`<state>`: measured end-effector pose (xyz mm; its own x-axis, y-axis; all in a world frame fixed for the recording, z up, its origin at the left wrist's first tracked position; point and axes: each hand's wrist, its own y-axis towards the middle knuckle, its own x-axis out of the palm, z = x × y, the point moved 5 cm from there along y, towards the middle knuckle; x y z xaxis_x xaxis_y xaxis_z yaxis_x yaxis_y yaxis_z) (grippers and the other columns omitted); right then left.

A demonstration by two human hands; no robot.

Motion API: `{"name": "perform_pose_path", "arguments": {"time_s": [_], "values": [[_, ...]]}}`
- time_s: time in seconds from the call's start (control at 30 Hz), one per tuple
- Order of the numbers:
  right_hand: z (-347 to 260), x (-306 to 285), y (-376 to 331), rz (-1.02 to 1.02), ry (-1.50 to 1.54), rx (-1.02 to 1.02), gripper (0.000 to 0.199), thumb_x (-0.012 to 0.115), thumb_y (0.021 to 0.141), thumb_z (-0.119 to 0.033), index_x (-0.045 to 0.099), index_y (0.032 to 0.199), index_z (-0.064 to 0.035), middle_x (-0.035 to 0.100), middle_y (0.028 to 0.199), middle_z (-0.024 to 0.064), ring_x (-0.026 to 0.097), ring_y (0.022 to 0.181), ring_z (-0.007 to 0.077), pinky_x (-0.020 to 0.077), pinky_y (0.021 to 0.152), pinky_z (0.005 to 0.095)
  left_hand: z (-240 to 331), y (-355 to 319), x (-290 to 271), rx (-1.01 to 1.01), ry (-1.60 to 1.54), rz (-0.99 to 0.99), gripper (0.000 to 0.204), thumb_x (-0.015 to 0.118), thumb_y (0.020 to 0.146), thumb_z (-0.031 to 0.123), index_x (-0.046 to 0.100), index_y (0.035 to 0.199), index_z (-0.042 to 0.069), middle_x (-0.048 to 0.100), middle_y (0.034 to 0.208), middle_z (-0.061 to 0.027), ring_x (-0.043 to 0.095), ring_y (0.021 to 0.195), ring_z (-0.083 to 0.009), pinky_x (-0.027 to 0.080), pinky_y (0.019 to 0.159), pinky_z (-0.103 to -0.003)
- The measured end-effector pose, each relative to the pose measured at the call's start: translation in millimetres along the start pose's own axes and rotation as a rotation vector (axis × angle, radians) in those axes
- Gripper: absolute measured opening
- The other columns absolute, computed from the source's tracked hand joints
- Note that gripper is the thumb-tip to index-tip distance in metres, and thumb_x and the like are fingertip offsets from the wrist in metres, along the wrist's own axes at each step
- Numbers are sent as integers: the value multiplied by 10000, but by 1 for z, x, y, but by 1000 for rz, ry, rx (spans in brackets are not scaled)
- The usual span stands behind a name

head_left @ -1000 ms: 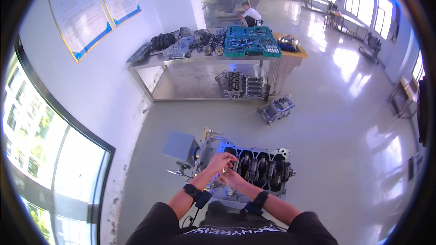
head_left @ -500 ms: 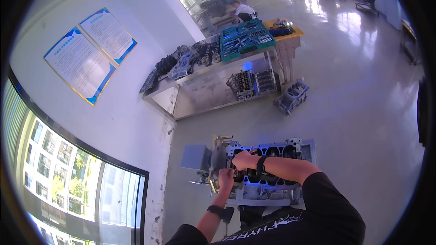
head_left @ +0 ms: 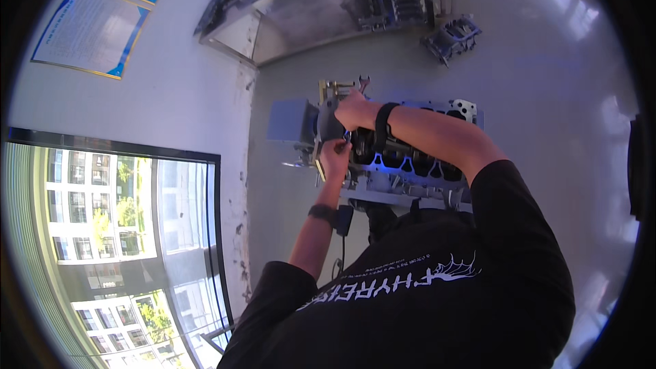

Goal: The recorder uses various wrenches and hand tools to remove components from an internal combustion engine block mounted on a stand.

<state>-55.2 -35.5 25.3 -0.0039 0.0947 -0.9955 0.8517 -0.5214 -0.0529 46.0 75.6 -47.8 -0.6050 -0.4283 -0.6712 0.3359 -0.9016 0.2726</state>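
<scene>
An engine block [head_left: 403, 172] with a row of dark open bores lies on a stand in front of me. My right hand [head_left: 354, 111] is closed round a wrench [head_left: 364, 83], whose open jaw sticks out past the fist on the far side. This fist is over the block's left end, by the round grey plate [head_left: 329, 120] of the stand. Nearer to me, my left hand [head_left: 334, 158] has its fingers pinched together at the same end of the block. Whatever lies between those fingertips is too small to make out.
A grey box [head_left: 292, 121] sits left of the round plate. Beyond stands a metal bench [head_left: 301, 34] with engine parts [head_left: 408, 8] on its lower level. Another engine casting [head_left: 452, 37] rests on the floor [head_left: 533, 96]. A wall with a window [head_left: 123, 225] runs along my left.
My view has tilted down, so the block and bench appear higher. My right hand has shifted slightly left on the block, and the wrench's jaw now shows clearly beyond it. The left hand stays pinched.
</scene>
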Motion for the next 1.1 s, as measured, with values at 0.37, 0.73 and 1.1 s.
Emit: {"name": "perform_pose_path", "arguments": {"time_s": [0.37, 0.73, 1.1], "values": [[-21, 31, 2, -331, -95, -70, 191, 668, 660, -206, 711, 838, -151, 696, 824, 42, 658, 826, 216, 349, 917, 479, 9, -16, -6, 151, -44, -79, 204, 744, 680, 18, 646, 859, 27, 591, 878, -100, 639, 645, -197, 491, 581, -289], [-17, 33, -20, -421, -201, -115, 204, 722, 615, -237, 710, 813, -189, 690, 818, -1, 643, 805, 172, 363, 855, 387, 31, -42, 35, -158, -294, -339, 229, 714, 802, 172, 615, 939, 18, 648, 674, -73, 634, 621, -136, 493, 584, -286], [-20, 44, -14, -306, -245, -180, 129, 677, 653, -270, 723, 762, -218, 703, 830, -19, 644, 786, 152, 389, 768, 399, 11, -47, 58, -395, -535, -449, 332, 749, 792, 184, 617, 1024, -13, 634, 724, -23, 592, 601, -86, 480, 538, -256]]}}
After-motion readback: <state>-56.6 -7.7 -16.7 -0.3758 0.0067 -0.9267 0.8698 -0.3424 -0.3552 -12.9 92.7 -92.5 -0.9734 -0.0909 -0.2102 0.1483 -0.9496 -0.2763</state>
